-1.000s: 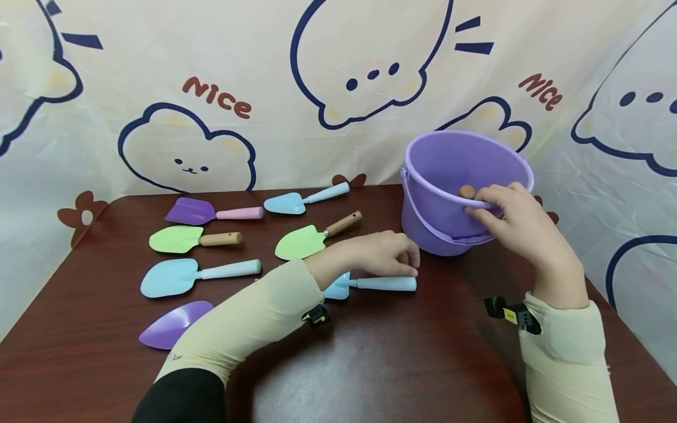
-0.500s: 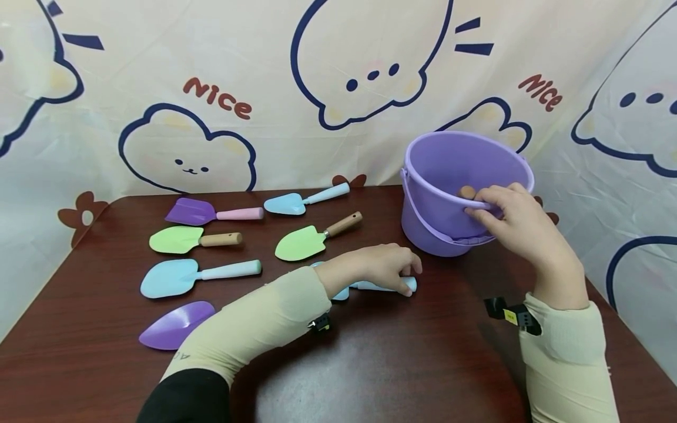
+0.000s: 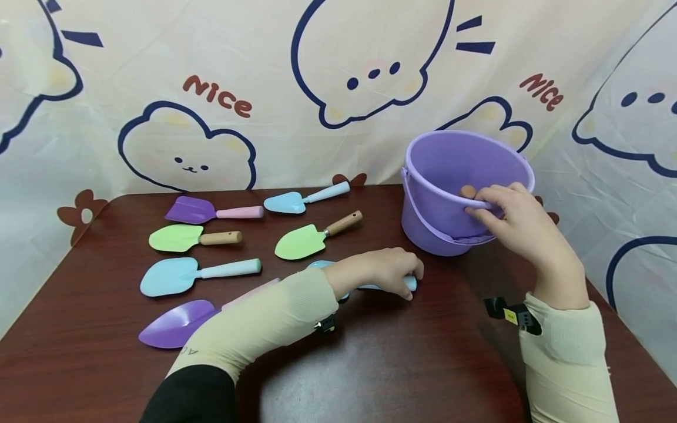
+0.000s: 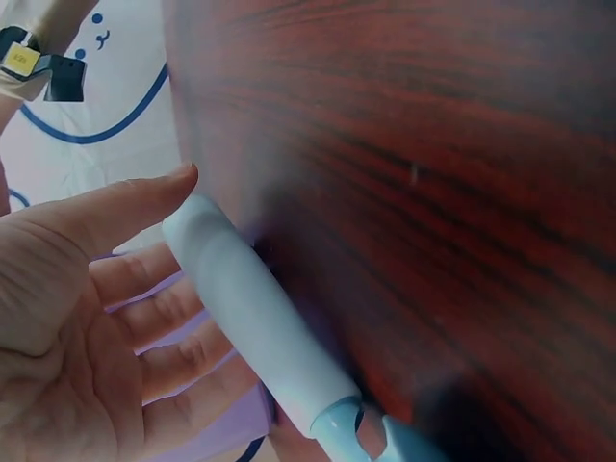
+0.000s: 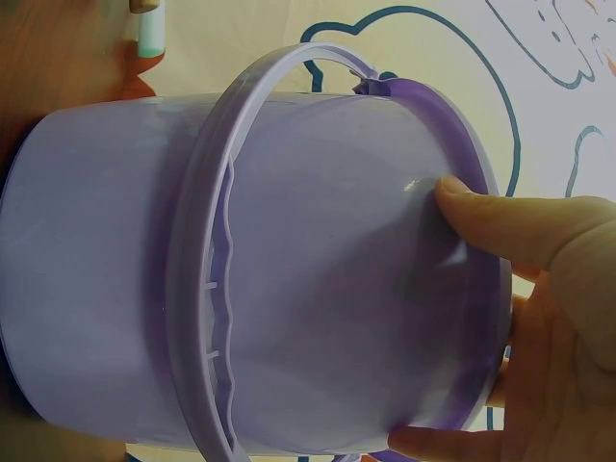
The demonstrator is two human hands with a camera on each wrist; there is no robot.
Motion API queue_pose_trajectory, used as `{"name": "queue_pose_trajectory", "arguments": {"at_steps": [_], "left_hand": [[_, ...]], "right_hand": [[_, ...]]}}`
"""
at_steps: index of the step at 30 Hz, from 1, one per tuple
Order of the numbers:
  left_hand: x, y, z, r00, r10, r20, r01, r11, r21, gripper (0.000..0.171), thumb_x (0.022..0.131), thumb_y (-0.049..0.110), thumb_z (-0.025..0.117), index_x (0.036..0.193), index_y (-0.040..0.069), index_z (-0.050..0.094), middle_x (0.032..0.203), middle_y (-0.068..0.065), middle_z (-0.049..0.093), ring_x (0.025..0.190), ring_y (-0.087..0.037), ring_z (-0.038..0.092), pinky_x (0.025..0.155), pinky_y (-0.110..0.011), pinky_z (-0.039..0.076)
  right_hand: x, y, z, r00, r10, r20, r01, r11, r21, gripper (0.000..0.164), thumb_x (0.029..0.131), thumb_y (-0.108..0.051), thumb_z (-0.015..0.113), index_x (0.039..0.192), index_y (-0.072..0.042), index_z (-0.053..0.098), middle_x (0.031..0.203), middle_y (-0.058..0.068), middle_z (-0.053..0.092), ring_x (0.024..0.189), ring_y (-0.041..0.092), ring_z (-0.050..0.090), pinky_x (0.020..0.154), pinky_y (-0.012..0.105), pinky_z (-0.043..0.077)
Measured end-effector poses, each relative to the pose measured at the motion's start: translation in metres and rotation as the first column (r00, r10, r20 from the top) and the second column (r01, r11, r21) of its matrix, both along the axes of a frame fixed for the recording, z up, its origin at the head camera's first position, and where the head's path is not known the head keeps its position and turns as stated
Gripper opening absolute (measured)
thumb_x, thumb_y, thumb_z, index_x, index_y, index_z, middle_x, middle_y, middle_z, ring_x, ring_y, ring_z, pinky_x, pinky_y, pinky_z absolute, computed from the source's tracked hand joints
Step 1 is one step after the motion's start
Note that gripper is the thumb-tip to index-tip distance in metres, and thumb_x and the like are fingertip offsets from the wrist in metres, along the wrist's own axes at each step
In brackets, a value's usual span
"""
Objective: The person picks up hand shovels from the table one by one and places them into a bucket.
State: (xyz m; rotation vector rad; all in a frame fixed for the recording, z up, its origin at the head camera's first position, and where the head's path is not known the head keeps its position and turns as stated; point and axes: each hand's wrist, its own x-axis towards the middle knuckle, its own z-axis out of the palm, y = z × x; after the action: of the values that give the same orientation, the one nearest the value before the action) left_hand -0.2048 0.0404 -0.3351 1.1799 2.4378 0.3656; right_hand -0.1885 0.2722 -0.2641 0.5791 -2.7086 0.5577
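My left hand [image 3: 388, 271] is over a light blue trowel [image 3: 411, 283] lying on the table, its wrist and forearm covering part of the blade. The left wrist view has the pale handle [image 4: 255, 313] between thumb and fingers, which are spread and not closed round it. At the right stands a purple bucket [image 3: 436, 214], upright. My right hand [image 3: 520, 220] grips its rim, thumb outside and fingers over the edge, as the right wrist view confirms. A round wooden end [image 3: 468, 191] shows inside the bucket beside those fingers; the rest of that thing is hidden.
Several trowels lie left of the bucket: a purple one with a pink handle [image 3: 191, 210], green ones [image 3: 176, 238] with wooden handles, and blue ones [image 3: 169, 277]. Another purple trowel [image 3: 171, 325] lies partly under my left forearm. A printed cloth [image 3: 296, 153] hangs behind the table.
My left hand has shifted slightly right and down, onto the end of the blue trowel's handle, and its fingers have spread. The right hand and the bucket have stayed put.
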Motion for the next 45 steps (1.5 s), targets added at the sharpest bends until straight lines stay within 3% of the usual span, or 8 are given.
{"name": "queue_pose_trajectory", "arguments": {"at_steps": [14, 30, 37, 41, 45], "left_hand": [[-0.003, 0.003, -0.004, 0.999, -0.034, 0.02, 0.035, 0.999, -0.013, 0.023, 0.085, 0.013, 0.078, 0.108, 0.011, 0.073, 0.101, 0.001, 0.069, 0.09, -0.01, 0.058, 0.077, -0.02, 0.046], [-0.006, 0.001, 0.005, 0.995, -0.079, 0.057, 0.08, 0.997, -0.01, 0.016, 0.086, 0.014, 0.077, 0.1, 0.012, 0.072, 0.095, 0.004, 0.067, 0.088, -0.01, 0.058, 0.075, -0.019, 0.045], [-0.009, -0.003, 0.01, 0.987, -0.051, 0.155, 0.048, 0.998, 0.028, 0.016, 0.085, 0.012, 0.078, 0.099, 0.014, 0.07, 0.095, 0.003, 0.064, 0.087, -0.01, 0.058, 0.075, -0.019, 0.046], [-0.012, -0.005, 0.016, 0.967, -0.013, 0.253, 0.0, 0.999, 0.05, 0.016, 0.086, 0.009, 0.077, 0.098, 0.014, 0.069, 0.091, 0.004, 0.063, 0.084, -0.009, 0.055, 0.073, -0.019, 0.046], [-0.015, -0.006, 0.021, 0.962, -0.026, 0.271, 0.011, 0.998, 0.054, 0.013, 0.087, 0.011, 0.076, 0.099, 0.012, 0.071, 0.087, 0.005, 0.063, 0.082, -0.007, 0.053, 0.074, -0.019, 0.045]], "right_hand": [[0.0, 0.0, 0.0, 1.0, 0.009, -0.011, -0.009, 1.0, -0.006, 0.014, 0.091, -0.012, 0.071, 0.08, -0.01, 0.062, 0.07, 0.005, 0.054, 0.081, 0.021, 0.038, 0.068, 0.036, 0.028], [0.0, 0.0, 0.001, 1.0, 0.011, -0.007, -0.011, 1.0, -0.007, 0.012, 0.091, -0.011, 0.071, 0.082, -0.01, 0.063, 0.07, 0.005, 0.053, 0.08, 0.021, 0.037, 0.068, 0.036, 0.028], [0.0, 0.0, 0.0, 1.0, 0.001, 0.008, -0.001, 1.0, -0.007, 0.012, 0.092, -0.012, 0.07, 0.082, -0.01, 0.063, 0.07, 0.005, 0.053, 0.082, 0.021, 0.037, 0.068, 0.037, 0.028], [-0.001, 0.001, 0.0, 1.0, -0.002, 0.015, 0.002, 1.0, -0.007, 0.012, 0.092, -0.013, 0.07, 0.082, -0.01, 0.063, 0.071, 0.004, 0.053, 0.082, 0.021, 0.037, 0.067, 0.037, 0.028], [-0.002, 0.001, 0.0, 1.0, -0.001, 0.01, 0.001, 1.0, -0.004, 0.013, 0.092, -0.013, 0.07, 0.081, -0.011, 0.062, 0.071, 0.004, 0.053, 0.082, 0.021, 0.037, 0.067, 0.037, 0.028]]}}
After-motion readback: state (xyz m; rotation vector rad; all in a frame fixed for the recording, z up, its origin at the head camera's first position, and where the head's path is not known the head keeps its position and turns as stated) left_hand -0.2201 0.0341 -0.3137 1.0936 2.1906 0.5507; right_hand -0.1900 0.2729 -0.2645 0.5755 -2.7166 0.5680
